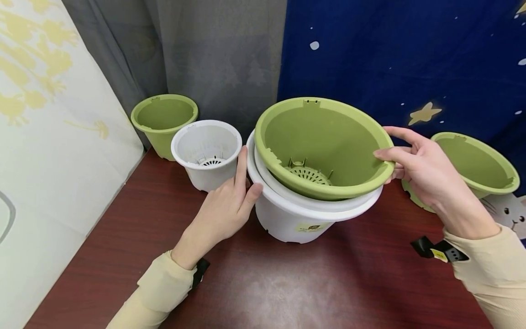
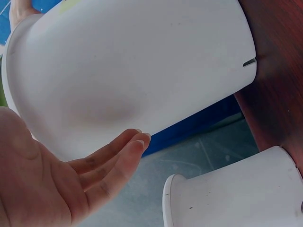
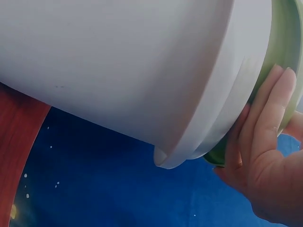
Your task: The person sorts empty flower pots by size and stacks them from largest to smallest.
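Observation:
A large green flowerpot (image 1: 324, 132) with a slotted bottom sits tilted inside large white flowerpots (image 1: 279, 221), whose two nested rims show below it. My right hand (image 1: 431, 176) pinches the green pot's right rim, thumb on the inside and fingers against the outer wall. In the right wrist view those fingers (image 3: 270, 123) lie along the green wall just above the white rims. With fingers nearly straight, my left hand (image 1: 223, 205) rests against the left side of the outer white pot. The left wrist view shows its fingers (image 2: 113, 161) extended beneath the white rim.
A small white flowerpot (image 1: 207, 176) stands left of the stack, close to my left fingers. Behind it is a green flowerpot (image 1: 164, 130). Another green pot (image 1: 476, 160) is partly hidden behind my right wrist. Curtains (image 1: 222, 59) hang behind the dark red table (image 1: 263, 283).

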### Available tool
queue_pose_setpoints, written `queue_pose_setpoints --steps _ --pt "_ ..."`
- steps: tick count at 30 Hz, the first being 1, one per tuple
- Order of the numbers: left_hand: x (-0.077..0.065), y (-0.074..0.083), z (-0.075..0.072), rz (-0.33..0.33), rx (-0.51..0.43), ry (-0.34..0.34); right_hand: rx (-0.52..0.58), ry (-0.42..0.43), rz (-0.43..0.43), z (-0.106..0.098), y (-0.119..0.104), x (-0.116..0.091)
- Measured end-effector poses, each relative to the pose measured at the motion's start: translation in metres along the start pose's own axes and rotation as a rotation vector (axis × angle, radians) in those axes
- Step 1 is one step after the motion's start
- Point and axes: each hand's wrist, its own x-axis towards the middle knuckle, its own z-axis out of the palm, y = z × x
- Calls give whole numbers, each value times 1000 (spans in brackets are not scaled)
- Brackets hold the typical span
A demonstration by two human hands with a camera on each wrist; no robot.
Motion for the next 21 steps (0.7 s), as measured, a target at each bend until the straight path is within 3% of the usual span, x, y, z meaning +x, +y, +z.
queue_pose_setpoints --steps 11,18,21 --pt "1 2 -1 -13 1 -8 -136 14 13 -1 -3 -2" --pt "1 2 -1 -16 4 -9 -337 39 19 1 -6 -4" --pt "0 2 -1 -14 3 -6 -368 26 14 1 -6 -4"
